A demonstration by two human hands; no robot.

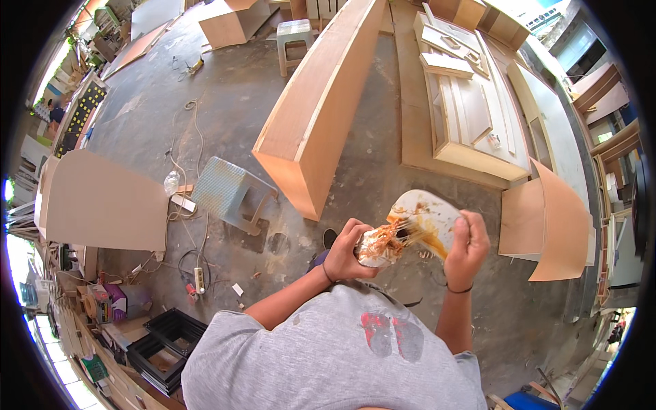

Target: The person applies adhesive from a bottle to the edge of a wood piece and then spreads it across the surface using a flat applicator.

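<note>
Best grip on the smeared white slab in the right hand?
Likely its right edge, coming from the right, thumb on the face, as the right hand does: the white slab looks broad and flat, with smears heaviest left and low.

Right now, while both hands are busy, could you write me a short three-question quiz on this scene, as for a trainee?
1. Which hand grips the flat, white, round-cornered piece smeared with amber: A) left, B) right, C) neither?
2. True or false: the long, light-brown wooden box stands to the right of the nearer blue-grey plastic stool, as the person sees it.
3. What stretches between the two held things?

Key:
1. B, the right hand.
2. True.
3. Stringy goo, running from the piece to the white, brown-smeared item in the left hand.
</note>
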